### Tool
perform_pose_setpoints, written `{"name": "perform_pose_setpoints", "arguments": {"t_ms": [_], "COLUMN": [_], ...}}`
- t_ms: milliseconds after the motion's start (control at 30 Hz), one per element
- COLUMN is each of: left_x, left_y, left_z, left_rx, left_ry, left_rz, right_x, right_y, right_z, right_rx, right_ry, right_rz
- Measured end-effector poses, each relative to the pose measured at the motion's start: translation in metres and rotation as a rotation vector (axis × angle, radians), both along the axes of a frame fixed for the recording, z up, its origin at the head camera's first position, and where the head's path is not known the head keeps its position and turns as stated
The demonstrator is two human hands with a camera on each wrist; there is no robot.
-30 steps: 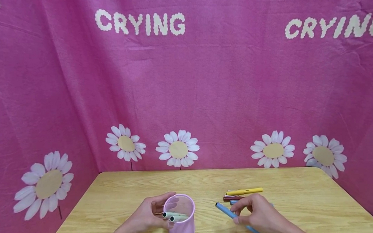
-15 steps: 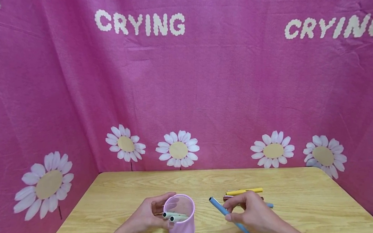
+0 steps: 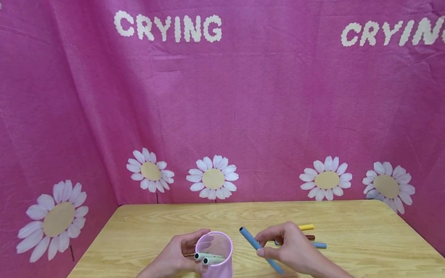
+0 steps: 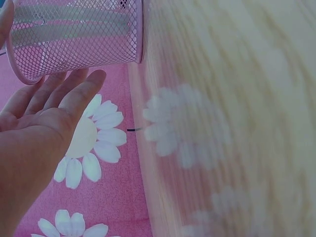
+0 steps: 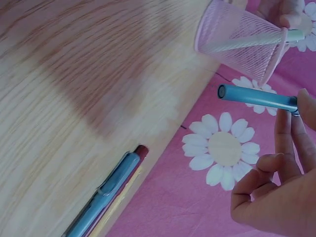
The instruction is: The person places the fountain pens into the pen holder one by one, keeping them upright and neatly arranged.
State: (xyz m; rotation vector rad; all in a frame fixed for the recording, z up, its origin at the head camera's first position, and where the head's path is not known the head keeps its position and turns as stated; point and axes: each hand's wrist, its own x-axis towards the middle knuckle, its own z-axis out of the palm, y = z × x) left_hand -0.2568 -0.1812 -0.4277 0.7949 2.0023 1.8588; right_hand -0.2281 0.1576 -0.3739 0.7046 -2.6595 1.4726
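Observation:
My left hand (image 3: 173, 257) grips a pink mesh pen cup (image 3: 218, 277) near its rim, thumb on the near side and fingers around the far side. Two pale green pens (image 3: 212, 257) lean inside the cup, their dark-tipped ends over the rim on the left. Thumb and fingertips of my right hand (image 3: 292, 248) pinch a blue pen (image 3: 250, 239) around its middle, to the right of the cup. That pen is slanted, upper end towards the back left, and the right wrist view shows it raised off the table.
Behind the right hand, a yellow pen (image 3: 306, 227), a dark red pen (image 3: 310, 237) and another blue pen (image 3: 319, 245) lie side by side on the wooden table (image 3: 155, 225), partly hidden. A pink curtain (image 3: 266, 112) with daisies encloses the table's back and sides.
My right hand has moved left and lifted the blue pen towards the cup, and the pen stands steeper. More of the right ends of the lying pens shows. The left hand and cup stay put.

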Motion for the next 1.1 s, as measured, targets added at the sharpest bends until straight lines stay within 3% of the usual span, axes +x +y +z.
{"name": "perform_pose_setpoints", "arguments": {"t_ms": [200, 567, 800, 1100], "left_x": [-0.001, -0.002, -0.003, -0.003], "left_y": [0.0, 0.001, 0.001, -0.001], "left_z": [-0.001, -0.001, 0.0, 0.0], "left_rx": [-0.006, 0.001, -0.006, -0.002], "left_ry": [0.002, 0.028, 0.003, -0.014], "left_rz": [-0.005, -0.029, -0.023, -0.023], "right_x": [-0.001, -0.001, -0.001, -0.004], "right_y": [-0.011, -0.027, -0.037, -0.05], "right_z": [0.004, 0.013, 0.018, 0.025], "right_rx": [-0.068, -0.118, -0.192, -0.244], "right_ry": [0.037, 0.031, 0.059, 0.065], "right_rz": [0.023, -0.006, 0.02, -0.003]}}
